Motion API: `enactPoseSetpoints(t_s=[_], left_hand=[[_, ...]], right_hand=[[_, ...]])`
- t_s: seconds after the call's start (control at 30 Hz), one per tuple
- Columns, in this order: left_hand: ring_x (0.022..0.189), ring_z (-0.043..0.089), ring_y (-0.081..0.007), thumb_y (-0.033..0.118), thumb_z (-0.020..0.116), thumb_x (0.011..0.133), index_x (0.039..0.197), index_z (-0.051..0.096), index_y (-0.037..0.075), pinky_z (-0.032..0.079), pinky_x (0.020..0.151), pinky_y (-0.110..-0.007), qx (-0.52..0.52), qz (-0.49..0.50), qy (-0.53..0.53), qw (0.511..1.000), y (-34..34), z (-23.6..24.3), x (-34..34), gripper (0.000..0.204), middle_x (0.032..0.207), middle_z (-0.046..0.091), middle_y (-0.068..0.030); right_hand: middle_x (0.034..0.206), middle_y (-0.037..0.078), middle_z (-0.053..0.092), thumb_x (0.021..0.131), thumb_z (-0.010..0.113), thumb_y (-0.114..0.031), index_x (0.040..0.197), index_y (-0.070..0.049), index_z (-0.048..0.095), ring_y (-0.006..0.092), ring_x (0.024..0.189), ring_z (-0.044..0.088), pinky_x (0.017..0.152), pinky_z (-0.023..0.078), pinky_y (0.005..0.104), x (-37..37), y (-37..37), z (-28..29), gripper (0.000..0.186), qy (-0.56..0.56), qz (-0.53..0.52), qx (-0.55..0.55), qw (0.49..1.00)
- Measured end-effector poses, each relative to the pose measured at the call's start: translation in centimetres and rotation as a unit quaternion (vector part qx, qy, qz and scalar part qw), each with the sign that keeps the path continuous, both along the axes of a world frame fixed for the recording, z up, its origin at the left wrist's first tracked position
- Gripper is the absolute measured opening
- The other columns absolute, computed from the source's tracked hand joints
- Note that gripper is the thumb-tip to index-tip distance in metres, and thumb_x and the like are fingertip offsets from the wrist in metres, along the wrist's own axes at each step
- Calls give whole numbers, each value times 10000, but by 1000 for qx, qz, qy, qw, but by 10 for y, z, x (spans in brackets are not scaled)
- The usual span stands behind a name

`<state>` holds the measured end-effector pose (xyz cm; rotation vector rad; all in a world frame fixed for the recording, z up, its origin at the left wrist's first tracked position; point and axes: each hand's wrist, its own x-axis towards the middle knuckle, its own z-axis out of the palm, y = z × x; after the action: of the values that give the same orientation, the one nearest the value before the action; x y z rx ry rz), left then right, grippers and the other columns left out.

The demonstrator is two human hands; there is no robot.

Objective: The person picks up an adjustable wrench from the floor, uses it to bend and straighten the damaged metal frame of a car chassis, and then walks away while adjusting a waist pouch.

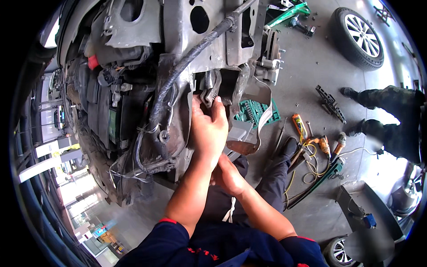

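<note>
My left hand [208, 131] reaches up into an opening in the car's bare metal front frame [180, 111]. Its thumb and fingers close around the lower end of a bent grey metal bracket [212, 91]; the fingertips are partly hidden. My right hand [230, 177] is lower, beside my left wrist, and its fingers disappear behind the left forearm. What that hand touches cannot be seen. A thick taped wiring harness [178, 73] runs diagonally across the frame, left of the bracket. A torn, curved metal strip [249, 146] hangs to the right of my left hand.
An open green socket set [255, 113] lies on the floor to the right. Near my leg are an orange drill [322, 144], yellow cables and other tools. Farther off are a wheel [358, 38] and a standing person's legs [382, 104]. The engine bay [104, 102] is exposed on the left.
</note>
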<state>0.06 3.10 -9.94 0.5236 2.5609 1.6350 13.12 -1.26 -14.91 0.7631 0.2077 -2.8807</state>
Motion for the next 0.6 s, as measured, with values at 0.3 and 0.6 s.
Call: enactPoseSetpoints(t_s=[0.3, 0.6], left_hand=[[525, 549, -146, 141, 535, 1000, 1106, 443, 0, 454, 509, -281, -3, -21, -58, 998, 5, 6, 2, 199, 670, 568, -71], [501, 529, -124, 179, 523, 1038, 1073, 459, -5, 458, 456, -278, 4, -62, -101, 993, -3, 14, -1, 197, 864, 567, -96]], right_hand=[[704, -49, 417, 1038, 549, -455, 906, -101, 457, 65, 562, 352, 517, 296, 234, 7, -17, -18, 389, -11, -108, 19, 994], [702, -49, 469, 1051, 545, -395, 937, -51, 495, 49, 601, 411, 518, 361, 248, 12, -33, -17, 365, 62, -99, 134, 984]])
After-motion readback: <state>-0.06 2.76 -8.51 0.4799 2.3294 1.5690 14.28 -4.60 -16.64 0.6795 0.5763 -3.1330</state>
